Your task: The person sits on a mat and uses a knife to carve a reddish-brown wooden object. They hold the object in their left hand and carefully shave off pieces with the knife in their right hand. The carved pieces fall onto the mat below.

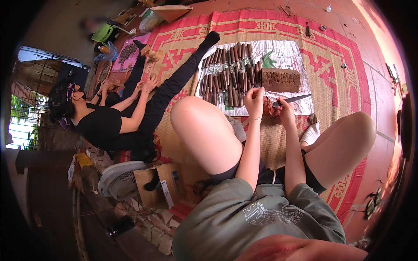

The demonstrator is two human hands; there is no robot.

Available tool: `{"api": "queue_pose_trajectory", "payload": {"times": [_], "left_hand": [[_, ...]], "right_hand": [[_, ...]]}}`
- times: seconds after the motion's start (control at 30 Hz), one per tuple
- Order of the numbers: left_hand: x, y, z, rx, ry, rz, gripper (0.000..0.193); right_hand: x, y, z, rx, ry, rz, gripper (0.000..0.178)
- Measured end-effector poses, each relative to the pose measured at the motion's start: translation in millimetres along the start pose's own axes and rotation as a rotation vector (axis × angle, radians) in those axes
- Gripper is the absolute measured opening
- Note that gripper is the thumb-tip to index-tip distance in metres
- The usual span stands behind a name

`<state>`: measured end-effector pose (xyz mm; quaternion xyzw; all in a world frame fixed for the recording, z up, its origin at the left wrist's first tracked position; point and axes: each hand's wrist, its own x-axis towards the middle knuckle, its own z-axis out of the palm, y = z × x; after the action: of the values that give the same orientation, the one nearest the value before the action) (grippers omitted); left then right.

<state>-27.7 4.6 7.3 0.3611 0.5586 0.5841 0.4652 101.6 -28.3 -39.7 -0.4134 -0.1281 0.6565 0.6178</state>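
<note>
My right hand [285, 114] is closed round the handle of a knife [298, 98], whose dark blade points out to the right. Just to its left, my left hand [253, 103] is closed in a pinch; whatever is between its fingertips is too small to make out. Reddish-brown scraps [269, 107] lie between and below the two hands. Beyond the hands a brown block with a rough, carved-looking side [281, 81] rests on a silvery sheet [287, 51]. Several dark brown cylindrical sticks [233, 78] are laid in rows on that sheet, left of the block.
A red and tan woven mat [335, 87] lies under the sheet. At the left another person in black [102, 117] sits with legs stretched onto the mat. A grey fan [119, 180] and an opened cardboard box [159, 187] stand at the lower left.
</note>
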Motion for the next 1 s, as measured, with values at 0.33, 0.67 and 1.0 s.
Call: {"api": "queue_pose_trajectory", "payload": {"times": [0.33,0.67,1.0], "left_hand": [[1,-15,-10,-0.143,0.194,0.047,0.014],[9,-31,-21,-0.342,0.335,0.053,0.012],[8,-29,-20,-0.233,0.323,0.059,0.009]], "right_hand": [[8,14,-7,-0.076,-0.022,-0.026,0.016],[-7,11,4,-0.387,-0.050,-0.093,0.016],[-6,12,-1,-0.365,-0.027,-0.075,0.017]]}}
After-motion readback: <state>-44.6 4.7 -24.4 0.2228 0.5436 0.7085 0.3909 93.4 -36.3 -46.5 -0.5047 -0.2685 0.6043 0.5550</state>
